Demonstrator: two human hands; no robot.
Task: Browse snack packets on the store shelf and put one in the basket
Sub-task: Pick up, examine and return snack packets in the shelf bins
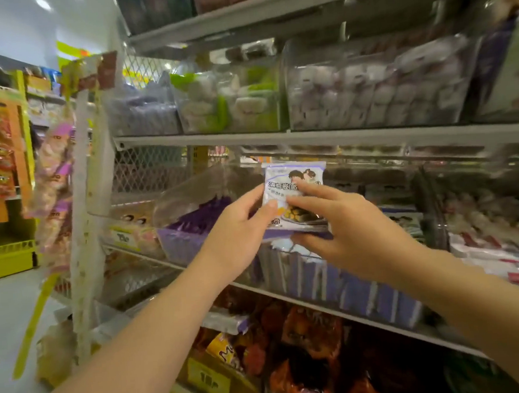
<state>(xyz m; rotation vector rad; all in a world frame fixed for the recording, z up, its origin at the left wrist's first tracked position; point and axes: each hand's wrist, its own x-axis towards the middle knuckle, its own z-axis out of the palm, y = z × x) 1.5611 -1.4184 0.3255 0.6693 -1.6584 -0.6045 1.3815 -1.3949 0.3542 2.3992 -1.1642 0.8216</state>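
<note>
I read "海苔卷" on the white snack packet (294, 194) (the rest is blurred or covered).

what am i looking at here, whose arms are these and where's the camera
There is no machine here. The one picture comes from a wide-angle camera worn on a person's head, looking forward and down, so the two bare arms are the wearer's own. They stand at a store shelf stocked with clear bins of snacks. The left hand and the right hand together hold a small white and purple snack packet upright in front of the middle shelf, its printed face turned to the camera. Orange bags fill the shelf below. No basket is in view.
</note>
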